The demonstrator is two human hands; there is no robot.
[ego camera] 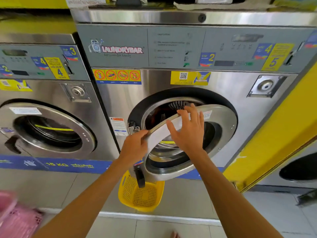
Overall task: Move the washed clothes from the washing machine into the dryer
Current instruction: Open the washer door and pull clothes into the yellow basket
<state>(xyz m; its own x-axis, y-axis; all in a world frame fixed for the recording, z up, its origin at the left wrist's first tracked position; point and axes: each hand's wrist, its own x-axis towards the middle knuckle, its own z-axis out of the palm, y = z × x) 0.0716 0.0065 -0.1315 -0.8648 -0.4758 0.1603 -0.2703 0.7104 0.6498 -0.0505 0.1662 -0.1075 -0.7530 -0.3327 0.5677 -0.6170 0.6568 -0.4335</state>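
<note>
A steel front-loading washing machine (120,100) fills the middle of the head view. Its round door (221,134) stands partly open, swung out toward me. My left hand (135,148) grips the door's left rim. My right hand (187,129) lies on the door's top rim with fingers spread and fairly straight. Through the gap I see dark clothes (161,114) inside the drum. A yellow plastic basket (140,194) stands on the floor right below the door, with nothing visible in it.
A second steel washer (48,127) with its door closed stands to the left. A yellow panel (277,138) slants along the right side, with another machine's dark opening (300,169) behind it. A pink basket (17,219) sits at the lower left on the tiled floor.
</note>
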